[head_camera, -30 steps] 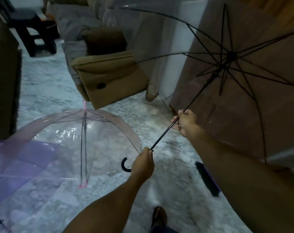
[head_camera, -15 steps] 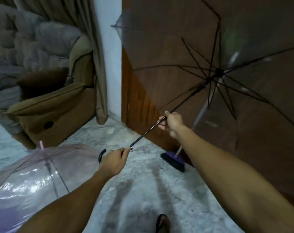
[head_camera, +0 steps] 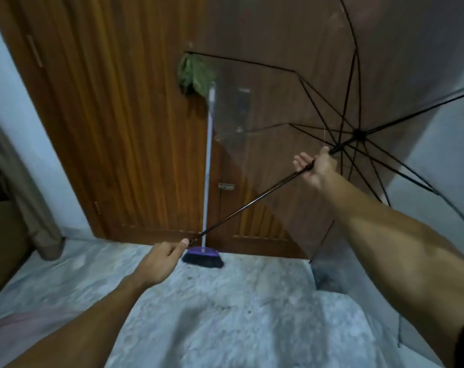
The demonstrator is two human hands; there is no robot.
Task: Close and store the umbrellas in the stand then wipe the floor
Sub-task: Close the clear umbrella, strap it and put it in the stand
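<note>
Right hand (head_camera: 315, 168) slid up umbrella (head_camera: 252, 203), fingers apparently loosely round it; left hand (head_camera: 161, 258) fingers clamp handle; canopy beyond right fingers open, unstowed.

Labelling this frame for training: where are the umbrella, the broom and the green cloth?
umbrella (head_camera: 252, 203): head view, middle of the black shaft.
broom (head_camera: 203, 261): head view, dark bristles.
green cloth (head_camera: 195, 75): head view, middle of the bunched fabric.

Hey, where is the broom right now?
Centre of the head view: the broom stands against the wooden door, bristles on the floor just beyond the left hand.
</note>
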